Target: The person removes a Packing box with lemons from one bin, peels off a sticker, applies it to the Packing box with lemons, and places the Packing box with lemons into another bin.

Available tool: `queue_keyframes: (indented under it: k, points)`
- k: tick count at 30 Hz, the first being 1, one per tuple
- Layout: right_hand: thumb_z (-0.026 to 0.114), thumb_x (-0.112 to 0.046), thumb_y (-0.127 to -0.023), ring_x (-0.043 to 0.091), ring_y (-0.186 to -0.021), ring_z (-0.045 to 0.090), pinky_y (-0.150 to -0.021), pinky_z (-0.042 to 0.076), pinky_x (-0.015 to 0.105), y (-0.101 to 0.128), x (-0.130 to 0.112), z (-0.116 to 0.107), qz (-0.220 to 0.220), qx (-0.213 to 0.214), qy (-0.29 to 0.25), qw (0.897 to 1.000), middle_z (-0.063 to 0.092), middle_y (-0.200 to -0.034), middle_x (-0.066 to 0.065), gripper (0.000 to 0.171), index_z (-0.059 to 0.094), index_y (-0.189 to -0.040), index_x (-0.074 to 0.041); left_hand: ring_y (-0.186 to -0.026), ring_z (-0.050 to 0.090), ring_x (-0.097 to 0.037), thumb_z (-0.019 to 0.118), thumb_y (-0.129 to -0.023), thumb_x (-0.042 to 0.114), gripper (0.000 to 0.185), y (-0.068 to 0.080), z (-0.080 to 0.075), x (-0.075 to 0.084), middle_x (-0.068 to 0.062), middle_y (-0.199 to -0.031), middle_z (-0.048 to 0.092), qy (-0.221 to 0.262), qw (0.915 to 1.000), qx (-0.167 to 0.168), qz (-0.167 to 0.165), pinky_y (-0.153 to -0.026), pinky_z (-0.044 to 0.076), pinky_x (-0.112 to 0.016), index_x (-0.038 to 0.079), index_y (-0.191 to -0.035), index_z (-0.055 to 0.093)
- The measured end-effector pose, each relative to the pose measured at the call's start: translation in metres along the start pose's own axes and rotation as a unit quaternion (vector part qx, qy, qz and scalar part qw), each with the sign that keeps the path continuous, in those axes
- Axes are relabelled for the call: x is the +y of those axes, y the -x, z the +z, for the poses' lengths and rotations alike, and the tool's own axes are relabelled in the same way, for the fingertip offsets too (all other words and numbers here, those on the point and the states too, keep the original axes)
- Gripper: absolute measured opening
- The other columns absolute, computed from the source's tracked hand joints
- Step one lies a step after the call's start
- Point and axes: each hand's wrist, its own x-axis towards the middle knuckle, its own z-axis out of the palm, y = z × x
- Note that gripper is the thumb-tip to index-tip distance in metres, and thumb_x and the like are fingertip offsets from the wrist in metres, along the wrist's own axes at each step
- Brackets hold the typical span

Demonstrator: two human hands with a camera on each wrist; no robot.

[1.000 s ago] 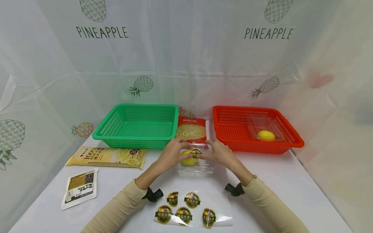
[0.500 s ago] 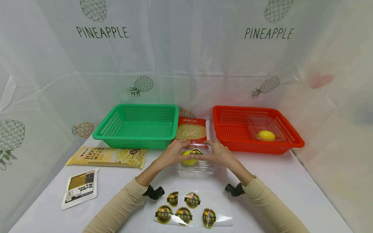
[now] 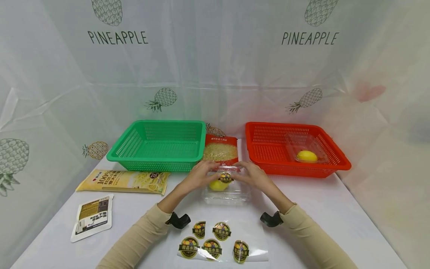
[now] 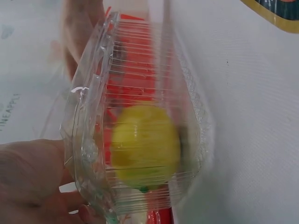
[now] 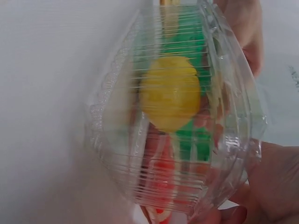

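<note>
Labelling looks about half done: one clear clamshell box (image 3: 226,188) with a lemon (image 3: 217,185) inside stands on the bench (image 3: 322,209) between the two hands, and a round sticker (image 3: 226,178) already sits on its closed lid. A second clear box with a yellow fruit (image 3: 306,155) lies in the red basket (image 3: 268,147); whether that one bears a sticker cannot be told. The green basket (image 3: 158,144) holds nothing visible. Five more stickers remain on the backing sheet (image 3: 258,239) near the front edge, and three packets, the long noodle bag (image 3: 124,181), the small pouch (image 3: 91,217) and the red packet (image 3: 221,149) behind the box, lie unlabelled as far as can be seen.

The left hand (image 3: 199,175) holds the box's left end and the right hand (image 3: 252,175) its right end, fingers curled over the lid rim from both sides, fingertips close to the sticker. Both wrist views show the box end-on, resting on the bench, the lemon (image 4: 145,144) inside, with the palm (image 5: 273,186) against the lid side
</note>
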Motion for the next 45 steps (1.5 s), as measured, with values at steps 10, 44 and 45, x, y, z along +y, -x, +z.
queue_keyframes:
  k: [10,44,45]
  points:
    - [0.070,-0.058,-0.083,0.020,-0.076,0.060,-0.054,0.042,0.029,-0.004,-0.009,0.010,0.057,0.037,0.054,0.996,0.070,-0.104,0.005,0.050,0.067,-0.113,-0.018,-0.102,0.067,-0.020,0.066,-0.094,0.036,0.033,-0.010,0.007,0.007,-0.001,-0.112,0.074,-0.038,0.9983,0.012,-0.042,-0.071,0.053,-0.035,0.018,-0.122,0.070]
    - [0.073,-0.065,-0.074,0.041,-0.128,0.051,-0.098,0.040,0.071,0.002,-0.005,0.003,0.043,-0.023,0.028,0.998,0.056,-0.138,0.014,0.082,0.054,-0.137,-0.016,-0.131,0.052,-0.029,0.077,-0.082,0.044,0.076,-0.007,-0.004,0.000,-0.013,-0.140,0.058,0.051,0.9961,-0.072,-0.009,-0.104,0.046,-0.050,0.006,-0.143,0.051]
    - [0.073,-0.065,-0.075,0.040,-0.128,0.052,-0.098,0.041,0.070,0.002,-0.005,0.003,0.043,-0.023,0.026,0.999,0.056,-0.139,0.014,0.081,0.054,-0.137,-0.016,-0.131,0.053,-0.030,0.077,-0.082,0.043,0.076,-0.007,-0.004,-0.001,-0.014,-0.140,0.058,0.052,0.9960,-0.072,-0.007,-0.104,0.046,-0.050,0.006,-0.142,0.051]
